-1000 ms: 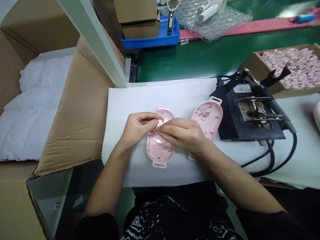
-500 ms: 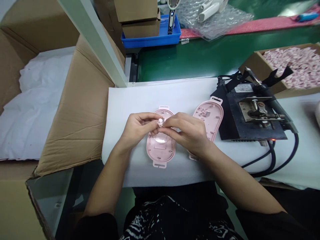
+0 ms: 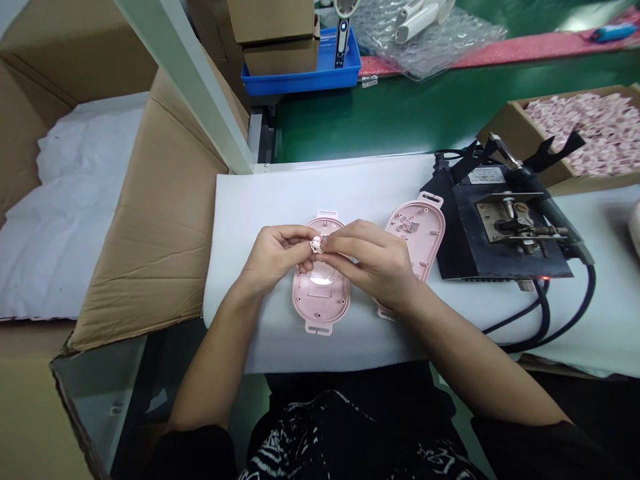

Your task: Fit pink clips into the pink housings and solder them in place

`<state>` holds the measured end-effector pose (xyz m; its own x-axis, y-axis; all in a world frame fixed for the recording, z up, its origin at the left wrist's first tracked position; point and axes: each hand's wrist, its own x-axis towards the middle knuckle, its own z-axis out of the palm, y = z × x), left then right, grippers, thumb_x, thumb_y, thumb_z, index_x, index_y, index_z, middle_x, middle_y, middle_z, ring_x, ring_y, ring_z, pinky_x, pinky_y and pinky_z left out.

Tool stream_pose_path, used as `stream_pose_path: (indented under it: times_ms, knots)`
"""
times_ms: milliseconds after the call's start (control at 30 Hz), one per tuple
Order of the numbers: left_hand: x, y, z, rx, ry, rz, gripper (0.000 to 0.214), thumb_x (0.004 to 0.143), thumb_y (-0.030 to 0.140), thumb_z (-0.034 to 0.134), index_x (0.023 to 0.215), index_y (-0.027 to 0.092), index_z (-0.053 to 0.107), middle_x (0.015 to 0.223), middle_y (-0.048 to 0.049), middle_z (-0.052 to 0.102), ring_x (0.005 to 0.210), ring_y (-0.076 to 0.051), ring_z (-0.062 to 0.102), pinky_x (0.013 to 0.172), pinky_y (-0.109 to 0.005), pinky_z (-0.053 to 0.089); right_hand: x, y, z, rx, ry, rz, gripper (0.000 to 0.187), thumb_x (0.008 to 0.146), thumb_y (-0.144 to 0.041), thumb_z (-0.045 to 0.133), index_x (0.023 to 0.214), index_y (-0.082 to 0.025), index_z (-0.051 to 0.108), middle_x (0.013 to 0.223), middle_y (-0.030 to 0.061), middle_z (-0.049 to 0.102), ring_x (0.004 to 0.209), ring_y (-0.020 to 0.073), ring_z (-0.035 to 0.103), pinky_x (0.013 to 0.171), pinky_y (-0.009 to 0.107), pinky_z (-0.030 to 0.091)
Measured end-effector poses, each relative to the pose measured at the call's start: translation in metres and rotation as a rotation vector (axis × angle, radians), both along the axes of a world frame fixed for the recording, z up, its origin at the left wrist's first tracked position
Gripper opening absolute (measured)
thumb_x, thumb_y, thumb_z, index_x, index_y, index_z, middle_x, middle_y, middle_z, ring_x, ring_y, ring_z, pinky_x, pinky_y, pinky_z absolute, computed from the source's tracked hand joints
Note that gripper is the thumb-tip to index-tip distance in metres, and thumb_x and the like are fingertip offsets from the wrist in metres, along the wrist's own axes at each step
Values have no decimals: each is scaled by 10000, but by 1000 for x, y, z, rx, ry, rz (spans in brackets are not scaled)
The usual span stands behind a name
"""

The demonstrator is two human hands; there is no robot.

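Observation:
My left hand (image 3: pixel 274 257) and my right hand (image 3: pixel 373 262) meet over the middle of a white foam mat (image 3: pixel 260 200). Both pinch a small pale pink part (image 3: pixel 316 245) between thumb and fingertips. Directly under them lies an oval pink plastic shell (image 3: pixel 321 293), inner side up. A second pink shell (image 3: pixel 419 232) lies just right of my right hand, partly hidden by my wrist.
A black fixture with metal clamps and thick cables (image 3: pixel 505 230) stands to the right. A cardboard box of small pink parts (image 3: pixel 585 127) sits behind it. A large carton lined with white sheet (image 3: pixel 75 200) is at the left. A blue tray (image 3: pixel 305 80) rests on the green belt.
The small part has been lifted slightly off the shell and turned between my fingertips. My right hand's fingers drew closer together; the shells stayed put.

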<state>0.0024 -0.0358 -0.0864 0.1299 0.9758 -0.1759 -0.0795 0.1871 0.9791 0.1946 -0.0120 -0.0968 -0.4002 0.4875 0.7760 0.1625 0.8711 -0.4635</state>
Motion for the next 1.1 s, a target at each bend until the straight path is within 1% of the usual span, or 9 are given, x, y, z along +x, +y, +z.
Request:
stream_pose_path:
  times_ms: [167,300,433,533,667,833,933,1000,1100]
  knots:
    - [3,0,7,-39,3,-31,146,663,152,738,800,152,786,581,8,667,435,-65,563,434,-162,491,-1,1,-1,1,-20,-12,78,931,-179,693,1002,-204,673,917,42,741,861,175,723,753,313,632]
    - [6,-1,11,-30,79,43,125,625,125,729,742,141,771,556,11,649,423,-71,561,402,-157,478,0,-1,-4,-11,-5,-39,60,920,-217,728,923,-191,674,847,25,754,782,148,731,692,258,619]
    - [7,-4,10,40,145,82,124,640,124,729,753,148,772,582,2,664,452,-86,584,409,-167,496,1,-4,-3,-144,-19,-81,116,902,-288,761,897,-188,701,829,12,768,728,139,734,645,243,605]
    - [7,-5,9,85,167,100,119,644,112,723,746,155,770,587,6,661,470,-84,586,420,-165,497,1,-4,-1,-245,8,-31,106,907,-280,753,886,-194,695,835,5,758,760,142,730,679,263,607]
    - [8,-5,8,90,164,93,121,646,127,708,747,155,767,558,9,645,453,-97,591,407,-180,496,-1,-2,2,-191,61,61,48,923,-187,711,901,-210,676,887,11,745,851,152,717,755,305,616]
    - [6,-6,3,134,178,56,113,674,116,688,752,162,755,572,17,643,464,-86,570,431,-187,480,-1,-2,6,-189,39,86,48,923,-156,692,934,-201,680,917,27,728,867,146,696,770,298,603]
    - [4,-5,2,288,176,-3,136,721,103,695,802,190,761,712,-2,687,626,-106,630,558,-207,525,1,-3,9,-266,46,76,61,909,-141,687,939,-194,677,894,18,720,820,135,679,748,289,589]
    - [3,-5,2,408,185,-26,232,748,109,713,936,228,779,959,-40,727,868,-159,684,660,-228,559,1,-4,8,-353,69,56,74,901,-145,693,957,-190,678,907,18,719,808,130,674,740,285,582]
    - [2,-7,1,490,190,-46,364,794,133,732,1115,299,763,1209,-57,700,1112,-209,662,762,-260,586,2,-6,3,-453,114,41,105,904,-146,697,1003,-180,684,938,24,728,838,130,686,745,276,580]
